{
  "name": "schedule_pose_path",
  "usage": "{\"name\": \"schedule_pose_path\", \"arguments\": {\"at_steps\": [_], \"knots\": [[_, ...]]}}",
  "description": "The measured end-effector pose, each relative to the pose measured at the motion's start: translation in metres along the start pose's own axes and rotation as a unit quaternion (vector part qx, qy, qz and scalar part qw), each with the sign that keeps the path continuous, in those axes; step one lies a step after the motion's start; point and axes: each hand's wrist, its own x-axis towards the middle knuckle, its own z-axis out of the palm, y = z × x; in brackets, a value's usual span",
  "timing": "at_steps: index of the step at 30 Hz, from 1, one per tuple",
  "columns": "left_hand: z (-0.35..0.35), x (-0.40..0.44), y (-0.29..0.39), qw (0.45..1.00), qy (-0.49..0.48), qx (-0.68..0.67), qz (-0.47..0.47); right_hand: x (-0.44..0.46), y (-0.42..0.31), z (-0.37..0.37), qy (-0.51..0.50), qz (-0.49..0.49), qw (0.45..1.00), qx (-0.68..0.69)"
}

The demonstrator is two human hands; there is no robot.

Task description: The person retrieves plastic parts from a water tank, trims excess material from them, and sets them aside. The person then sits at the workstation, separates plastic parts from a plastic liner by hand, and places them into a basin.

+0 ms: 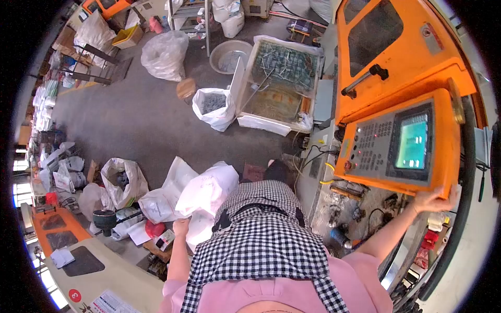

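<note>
My right hand [434, 201] is at the lower right corner of the orange control panel [355, 172], its fingers wrapped round the edge. The panel carries rows of buttons and a lit green screen [412, 141]. Low at my other side is my left hand [181, 226], beside a white plastic sack [211, 188]. Its fingers are turned away and too small to make out, so I cannot tell whether it touches the sack.
An orange machine door [402, 57] with a black handle stands at the right. Ahead are a white tub [287, 127] of dark green pieces, an open white sack [223, 116] and a round basin [216, 60]. More sacks [136, 194] lie at left, near a beige machine [125, 276].
</note>
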Motion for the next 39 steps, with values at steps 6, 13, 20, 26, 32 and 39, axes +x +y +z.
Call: {"name": "schedule_pose_path", "arguments": {"at_steps": [6, 13, 20, 26, 32, 39], "knots": [[0.049, 0.117, 0.059, 0.993, 0.103, -0.041, 0.028, -0.023, -0.008, 0.009, 0.019, 0.088, 0.995, 0.038], [0.085, 0.228, 0.230, 0.982, 0.052, 0.005, 0.181, -0.029, -0.018, 0.013, 0.170, 0.262, 0.948, 0.056], [0.058, 0.304, 0.376, 0.965, 0.029, -0.041, 0.255, -0.111, -0.093, 0.044, 0.146, -0.146, 0.976, -0.064], [0.072, 0.441, 0.480, 0.909, -0.002, 0.058, 0.412, -0.272, -0.184, 0.145, 0.006, -0.021, 1.000, 0.005], [0.161, 0.562, 0.526, 0.886, 0.002, 0.146, 0.440, -0.483, -0.228, 0.342, -0.316, 0.330, 0.883, 0.105], [0.130, 0.622, 0.536, 0.901, -0.125, 0.098, 0.404, -0.639, -0.331, 0.520, -0.667, 0.169, 0.679, 0.255]]}}
